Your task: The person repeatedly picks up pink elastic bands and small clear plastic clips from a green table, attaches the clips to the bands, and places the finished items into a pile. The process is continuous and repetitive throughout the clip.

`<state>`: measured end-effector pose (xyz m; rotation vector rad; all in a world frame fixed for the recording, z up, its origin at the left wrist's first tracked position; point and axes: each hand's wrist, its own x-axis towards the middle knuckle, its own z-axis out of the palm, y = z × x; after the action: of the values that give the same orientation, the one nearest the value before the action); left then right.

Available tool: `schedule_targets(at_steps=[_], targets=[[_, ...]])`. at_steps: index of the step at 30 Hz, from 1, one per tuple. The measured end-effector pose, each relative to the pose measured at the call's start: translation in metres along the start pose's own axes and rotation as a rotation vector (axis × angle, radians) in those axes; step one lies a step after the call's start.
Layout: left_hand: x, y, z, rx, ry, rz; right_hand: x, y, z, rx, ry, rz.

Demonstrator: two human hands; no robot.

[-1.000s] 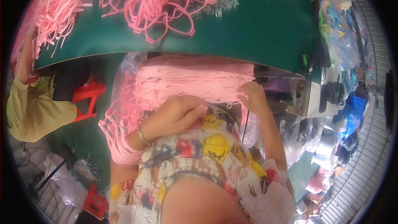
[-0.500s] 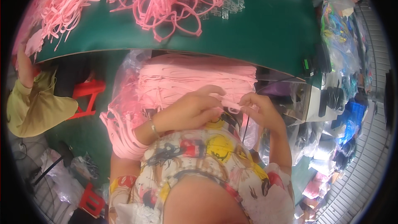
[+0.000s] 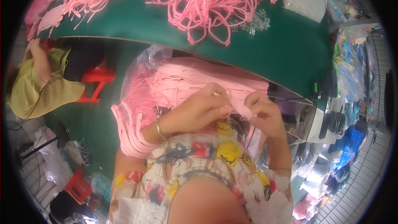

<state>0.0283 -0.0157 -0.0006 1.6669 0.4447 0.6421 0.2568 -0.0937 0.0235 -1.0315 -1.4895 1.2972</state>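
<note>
Head view, pink strap: a flat pink strap (image 3: 241, 107) slants between the two hands, in front of the stacked pink straps (image 3: 207, 74) below the table edge.
Right hand: the right hand (image 3: 265, 114) is curled, thumb and fingers pinching the strap's lower end; a second ago it was at the stack's right edge.
Left hand: the left hand (image 3: 199, 108) is half curled, thumb and forefinger slightly apart near the strap's upper end; I cannot tell whether it grips.
Change: compared with a second ago, the hands are closer together and the strap shows between them; I judge that handling now centres on this one piece.
Left forearm: pink loops (image 3: 128, 137) hang over it, below the bracelet (image 3: 158, 130).
Green table: the green table (image 3: 286, 49) bears tangled pink straps (image 3: 211, 4) and clear plastic clips (image 3: 259, 21), cut off above.
Hard to see: the left fingertips blur into pink; the stack's near side is hidden by the left hand.
</note>
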Motion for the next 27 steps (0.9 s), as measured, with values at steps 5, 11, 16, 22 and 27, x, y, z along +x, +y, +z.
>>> schedule_targets(at_steps=[5, 11, 16, 22, 27], targets=[[-0.016, 0.005, -0.018, -0.127, 0.057, -0.18, 0.017, 0.007, 0.021, 0.354, 0.065, 0.31], [-0.024, 0.01, -0.026, -0.311, 0.079, -0.315, 0.029, 0.008, 0.037, 0.389, 0.148, 0.522], [-0.027, 0.009, -0.031, -0.496, 0.047, -0.395, 0.037, 0.003, 0.03, 0.322, 0.087, 0.59], [-0.027, 0.006, -0.036, -0.475, -0.02, -0.382, 0.045, 0.001, 0.025, 0.315, -0.003, 0.682], [-0.023, 0.007, -0.04, -0.5, -0.083, -0.476, 0.054, 0.004, 0.026, 0.373, -0.091, 0.676]])
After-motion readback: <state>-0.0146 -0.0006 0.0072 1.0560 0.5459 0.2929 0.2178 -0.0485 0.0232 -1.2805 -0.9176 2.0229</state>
